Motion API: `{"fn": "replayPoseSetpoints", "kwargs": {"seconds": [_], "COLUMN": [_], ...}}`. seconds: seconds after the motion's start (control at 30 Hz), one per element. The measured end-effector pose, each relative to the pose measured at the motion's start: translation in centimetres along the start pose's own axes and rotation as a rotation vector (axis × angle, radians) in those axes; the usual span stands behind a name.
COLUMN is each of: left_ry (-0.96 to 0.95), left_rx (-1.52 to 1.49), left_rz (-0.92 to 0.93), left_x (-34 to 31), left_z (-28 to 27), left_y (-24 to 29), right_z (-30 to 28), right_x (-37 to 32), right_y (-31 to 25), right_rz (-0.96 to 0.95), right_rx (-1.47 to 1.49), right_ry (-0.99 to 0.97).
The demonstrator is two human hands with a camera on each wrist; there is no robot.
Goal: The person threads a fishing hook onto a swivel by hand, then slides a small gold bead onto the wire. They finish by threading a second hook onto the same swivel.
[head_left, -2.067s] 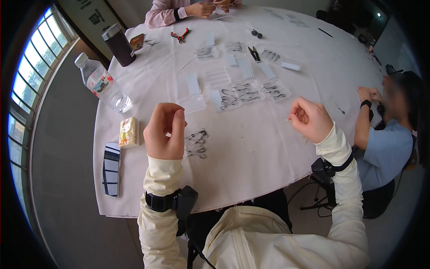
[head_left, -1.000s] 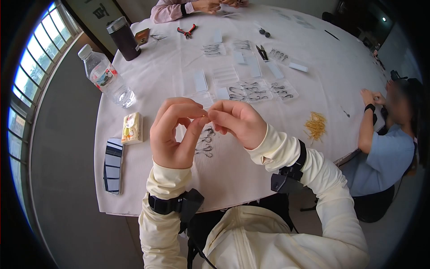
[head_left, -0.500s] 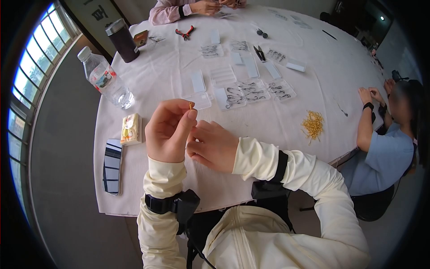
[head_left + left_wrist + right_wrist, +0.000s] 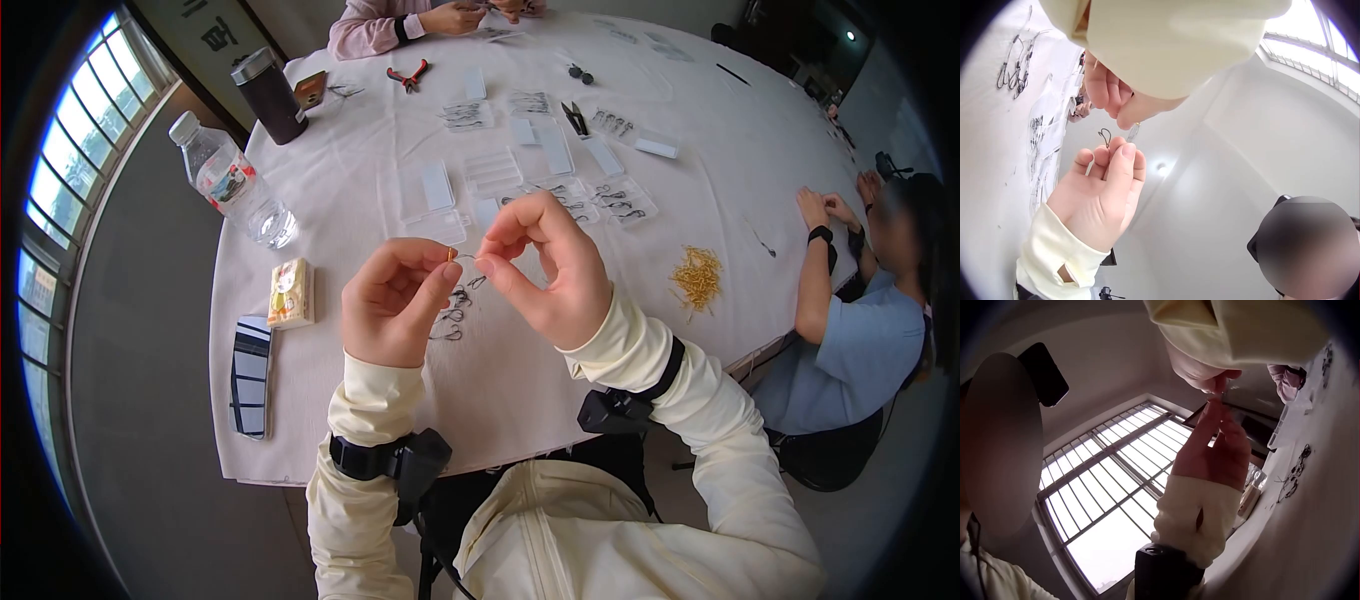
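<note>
My left hand (image 4: 390, 305) pinches a small gold metal piece (image 4: 451, 255) between thumb and forefinger, raised above the table. Facing it, my right hand (image 4: 550, 265) pinches a thin dark wire piece with a loop (image 4: 1105, 135), fingertips close to the gold piece. In the right wrist view the fingertips of both hands overlap and hide most of this small work. Below the hands, several dark looped wire pieces (image 4: 450, 325) lie in a row on the cloth. A heap of thin gold pieces (image 4: 697, 277) lies to the right.
Clear compartment boxes (image 4: 492, 172), some with dark looped pieces, lie ahead. Beyond are black-handled cutters (image 4: 575, 118) and red-handled pliers (image 4: 408, 76). At left stand a water bottle (image 4: 235, 185) and dark flask (image 4: 270, 100), with a tissue pack (image 4: 291, 293) and phone (image 4: 251, 378). Two people sit at the table.
The right hand came from over the gold heap to the left hand, dipped toward the row of wire pieces, then rose with one. The left hand keeps its gold piece.
</note>
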State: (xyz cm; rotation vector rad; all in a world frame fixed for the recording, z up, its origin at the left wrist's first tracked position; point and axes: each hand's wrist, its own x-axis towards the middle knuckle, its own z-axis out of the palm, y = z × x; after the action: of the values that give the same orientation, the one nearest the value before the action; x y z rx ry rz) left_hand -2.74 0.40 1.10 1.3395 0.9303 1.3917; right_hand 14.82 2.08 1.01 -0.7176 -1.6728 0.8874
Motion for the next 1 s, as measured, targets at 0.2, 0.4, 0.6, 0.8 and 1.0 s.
{"fn": "replayPoseSetpoints", "kwargs": {"seconds": [0.2, 0.4, 0.6, 0.8, 1.0], "left_ry": [-0.032, -0.020, -0.011, -0.021, -0.057], "left_rx": [0.030, 0.030, 0.025, 0.027, 0.208], "left_rz": [0.013, 0.034, 0.023, 0.021, 0.083], "left_x": [-0.19, -0.12, -0.09, -0.13, -0.18], "left_z": [0.30, 0.18, 0.07, 0.22, 0.28], "left_y": [-0.34, -0.45, -0.37, -0.38, -0.38], "right_z": [0.04, -0.11, -0.17, 0.01, -0.17], "right_x": [0.08, 0.01, 0.00, -0.08, 0.02], "right_y": [0.60, 0.63, 0.50, 0.49, -0.32], "right_rz": [-0.120, -0.101, -0.087, -0.067, -0.065], "right_rx": [-0.018, -0.038, -0.044, -0.022, -0.153], "right_ry": [0.110, 0.090, 0.084, 0.082, 0.022]}}
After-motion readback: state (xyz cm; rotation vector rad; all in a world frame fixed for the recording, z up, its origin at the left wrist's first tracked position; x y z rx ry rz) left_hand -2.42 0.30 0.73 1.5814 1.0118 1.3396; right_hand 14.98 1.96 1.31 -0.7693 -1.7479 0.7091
